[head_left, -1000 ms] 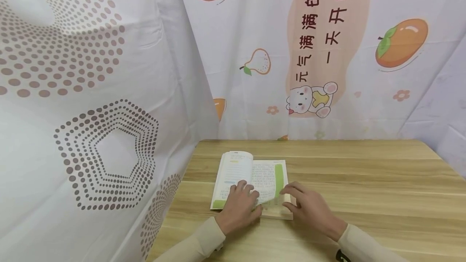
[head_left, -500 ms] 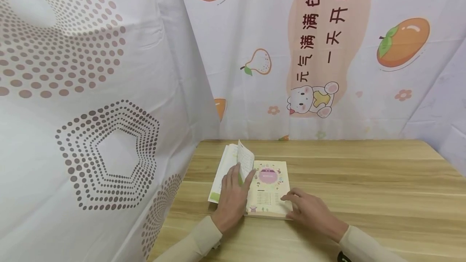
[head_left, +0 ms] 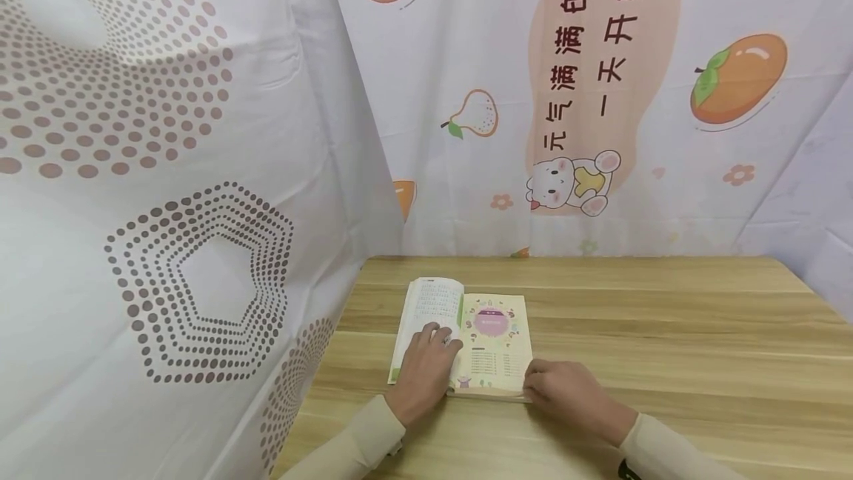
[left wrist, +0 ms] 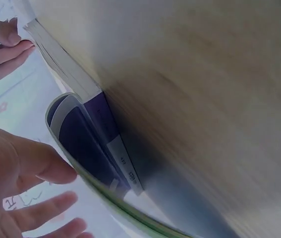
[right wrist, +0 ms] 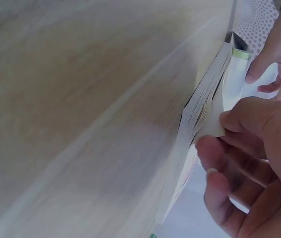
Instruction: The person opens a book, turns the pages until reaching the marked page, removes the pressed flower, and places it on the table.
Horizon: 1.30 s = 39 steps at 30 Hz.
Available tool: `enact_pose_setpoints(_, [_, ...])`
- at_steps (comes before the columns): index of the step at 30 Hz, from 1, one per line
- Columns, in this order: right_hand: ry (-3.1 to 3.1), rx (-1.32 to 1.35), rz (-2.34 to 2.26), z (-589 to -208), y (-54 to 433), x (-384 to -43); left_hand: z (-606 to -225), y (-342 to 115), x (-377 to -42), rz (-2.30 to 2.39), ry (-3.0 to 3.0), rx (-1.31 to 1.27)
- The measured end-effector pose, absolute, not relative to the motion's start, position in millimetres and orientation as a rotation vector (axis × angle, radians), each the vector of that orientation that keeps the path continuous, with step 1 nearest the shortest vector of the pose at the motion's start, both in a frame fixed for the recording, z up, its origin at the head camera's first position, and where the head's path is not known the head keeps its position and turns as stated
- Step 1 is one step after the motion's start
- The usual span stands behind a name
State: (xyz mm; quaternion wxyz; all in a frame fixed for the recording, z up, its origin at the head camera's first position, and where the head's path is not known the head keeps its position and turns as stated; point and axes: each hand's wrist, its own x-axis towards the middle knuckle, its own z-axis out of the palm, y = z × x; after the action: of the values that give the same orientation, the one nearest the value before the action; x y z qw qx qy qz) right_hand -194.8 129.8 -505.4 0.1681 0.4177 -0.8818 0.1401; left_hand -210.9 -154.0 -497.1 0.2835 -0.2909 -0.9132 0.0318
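An open book (head_left: 492, 354) lies on the table, its right page pale yellow with a pink-purple round emblem. Across the lower part of the left-hand page (head_left: 436, 298) rests my left hand (head_left: 421, 372), fingers extended and a little bent. In the left wrist view, the dark inside of the curved cover (left wrist: 83, 136) and the spine show beside that hand. At the book's lower right corner is my right hand (head_left: 569, 395). Its thumb and index finger pinch the corner of a page (right wrist: 215, 121), lifted slightly from the stack in the right wrist view.
The wooden table (head_left: 653, 332) extends to the right of the book. A white curtain with fruit prints (head_left: 453, 191) hangs behind it. Another dotted white curtain (head_left: 220, 280) stands close on the left.
The left hand turned a leaf over to the left, uncovering the yellow page, then laid it down. The right hand moved slightly down to the page corner and now pinches it.
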Motion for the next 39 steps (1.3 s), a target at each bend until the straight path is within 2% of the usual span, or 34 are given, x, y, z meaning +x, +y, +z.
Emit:
enact_pose_setpoints(15, [-2.451, 1.214, 0.323, -504, 128, -194, -506, -150, -208, 0.018, -2.443, -0.933])
enact_pose_setpoints(31, [-2.418, 1.161, 0.568, -500, 130, -195, -510, -142, -203, 0.032, -2.53, -0.91])
enact_pose_setpoints(39, [-2.196, 1.134, 0.676, -494, 125, -199, -508, -140, -202, 0.045, -2.546, -0.888])
